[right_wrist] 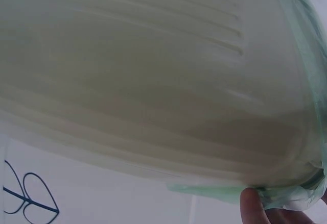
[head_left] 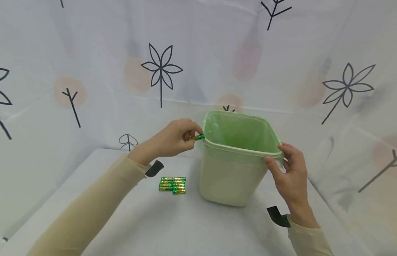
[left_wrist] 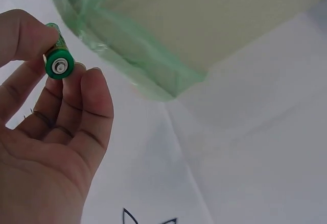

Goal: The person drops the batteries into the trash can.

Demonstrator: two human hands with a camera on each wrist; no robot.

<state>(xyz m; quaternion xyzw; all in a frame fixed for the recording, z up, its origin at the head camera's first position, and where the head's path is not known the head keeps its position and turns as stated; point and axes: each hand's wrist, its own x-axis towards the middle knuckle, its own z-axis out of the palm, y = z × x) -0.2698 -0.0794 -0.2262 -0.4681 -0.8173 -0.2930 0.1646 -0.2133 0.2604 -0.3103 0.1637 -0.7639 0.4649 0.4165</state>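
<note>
A pale cream trash bin [head_left: 232, 177], lined with a thin green bag [head_left: 243, 131] folded over its rim, stands on the white table. My left hand [head_left: 180, 137] pinches a green and gold battery [left_wrist: 60, 63] between thumb and fingers, close beside the bin's left rim. The battery's metal button end faces the left wrist camera. My right hand [head_left: 291, 170] grips the right front corner of the rim, thumb outside at the front, fingers along the right side. In the right wrist view the bin's ribbed side fills most of the picture, with fingertips [right_wrist: 254, 206] at the bag's edge.
Several matching batteries [head_left: 173, 185] lie in two short columns on the table, left of the bin. White cloth [head_left: 198, 64] printed with line-drawn flowers and twigs hangs behind and at the sides. The table's left edge [head_left: 57, 193] slopes toward me.
</note>
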